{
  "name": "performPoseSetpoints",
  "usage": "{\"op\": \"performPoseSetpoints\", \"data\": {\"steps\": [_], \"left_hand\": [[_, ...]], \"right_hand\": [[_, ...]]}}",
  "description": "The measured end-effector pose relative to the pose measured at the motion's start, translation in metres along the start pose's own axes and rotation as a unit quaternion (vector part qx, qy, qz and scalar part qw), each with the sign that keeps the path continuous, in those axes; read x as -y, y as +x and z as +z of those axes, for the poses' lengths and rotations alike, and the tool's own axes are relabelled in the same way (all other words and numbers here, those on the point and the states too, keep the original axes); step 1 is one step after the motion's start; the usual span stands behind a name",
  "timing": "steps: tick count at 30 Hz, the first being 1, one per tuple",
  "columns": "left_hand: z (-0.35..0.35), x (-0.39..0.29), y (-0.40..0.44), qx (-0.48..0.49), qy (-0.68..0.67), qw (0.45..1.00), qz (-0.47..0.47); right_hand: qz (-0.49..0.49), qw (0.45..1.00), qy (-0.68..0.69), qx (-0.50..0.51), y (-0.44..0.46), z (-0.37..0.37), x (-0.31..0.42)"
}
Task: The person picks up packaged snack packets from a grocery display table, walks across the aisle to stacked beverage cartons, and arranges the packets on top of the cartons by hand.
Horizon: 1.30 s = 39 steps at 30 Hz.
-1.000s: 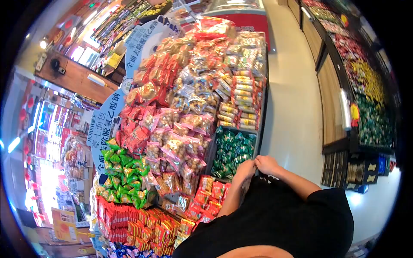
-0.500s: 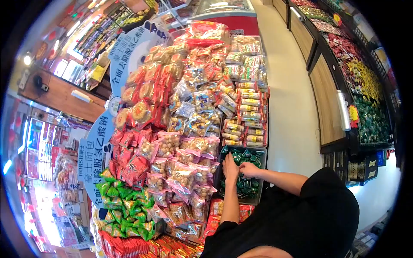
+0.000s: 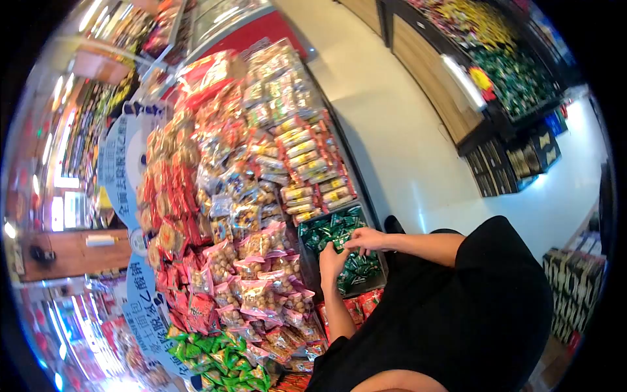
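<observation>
Over a dark bin of small packets in shiny green wrappers, my two hands almost meet. My left hand comes up from the near side, its fingers bent. Reaching in from the right, my right hand has its thumb and fingers pinched together. A small green-wrapped packet shows between the fingertips of both hands; its far edges blend with the packets beneath. Clear bags of round brown snacks with pink edges lie just left of the bin.
Yellow-labelled rolls are stacked beyond the bin. Red packets and green bags fill the near left of the display. Red packs lie on the bin's near side. A pale floor aisle runs along the right, with wooden-fronted shelving across it.
My view has turned, so the display now slants to the left. My hands have lifted from among the green packets and drawn together, fingertips close to each other.
</observation>
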<state>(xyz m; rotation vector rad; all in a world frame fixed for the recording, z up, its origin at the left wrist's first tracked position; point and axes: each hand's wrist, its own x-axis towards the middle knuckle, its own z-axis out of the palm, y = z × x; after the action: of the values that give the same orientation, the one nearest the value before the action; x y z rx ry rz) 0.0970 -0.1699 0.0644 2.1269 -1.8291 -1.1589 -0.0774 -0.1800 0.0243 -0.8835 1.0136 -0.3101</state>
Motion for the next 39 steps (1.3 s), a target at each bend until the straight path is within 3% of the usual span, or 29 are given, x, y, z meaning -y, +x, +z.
{"op": "performPoseSetpoints", "data": {"steps": [5, 7, 8, 9, 15, 18, 21, 22, 26, 27, 29, 35, 39], "left_hand": [[0.013, -0.066, -0.026, 0.076, -0.076, 0.99, 0.088], [0.031, -0.083, -0.025, 0.122, 0.011, 0.99, 0.069], [0.042, -0.092, -0.03, 0.144, -0.023, 0.982, 0.117], [0.05, -0.108, -0.038, 0.167, -0.057, 0.97, 0.165], [0.133, -0.197, -0.104, 0.257, 0.038, 0.928, 0.268], [0.191, -0.219, -0.144, 0.315, 0.075, 0.888, 0.328], [0.234, -0.249, -0.207, 0.418, 0.098, 0.853, 0.296], [0.257, -0.245, -0.219, 0.453, 0.049, 0.856, 0.245], [0.308, -0.253, -0.261, 0.542, -0.078, 0.81, 0.209], [0.316, -0.258, -0.27, 0.56, -0.072, 0.8, 0.203], [0.331, -0.272, -0.287, 0.597, -0.057, 0.778, 0.187], [0.409, -0.304, -0.335, 0.644, 0.111, 0.72, 0.235], [0.484, -0.337, -0.378, 0.689, 0.123, 0.665, 0.259]], "right_hand": [[-0.026, 0.999, -0.005, -0.027, -0.066, -0.028, 0.001], [-0.05, 0.998, 0.021, -0.041, -0.083, -0.038, -0.016], [-0.072, 0.994, 0.019, -0.082, -0.098, -0.045, -0.028], [-0.105, 0.989, 0.073, -0.078, -0.116, -0.051, -0.037], [-0.188, 0.93, 0.282, -0.144, -0.255, -0.077, -0.104], [-0.221, 0.89, 0.333, -0.219, -0.328, -0.071, -0.15], [-0.224, 0.864, 0.352, -0.283, -0.382, -0.072, -0.214], [-0.238, 0.851, 0.354, -0.307, -0.403, -0.069, -0.224], [-0.319, 0.778, 0.407, -0.356, -0.465, -0.051, -0.259], [-0.343, 0.753, 0.429, -0.363, -0.475, -0.046, -0.268], [-0.338, 0.758, 0.392, -0.396, -0.498, -0.039, -0.295], [-0.32, 0.704, 0.405, -0.488, -0.549, -0.015, -0.377], [-0.309, 0.629, 0.423, -0.574, -0.602, -0.015, -0.425]]}}
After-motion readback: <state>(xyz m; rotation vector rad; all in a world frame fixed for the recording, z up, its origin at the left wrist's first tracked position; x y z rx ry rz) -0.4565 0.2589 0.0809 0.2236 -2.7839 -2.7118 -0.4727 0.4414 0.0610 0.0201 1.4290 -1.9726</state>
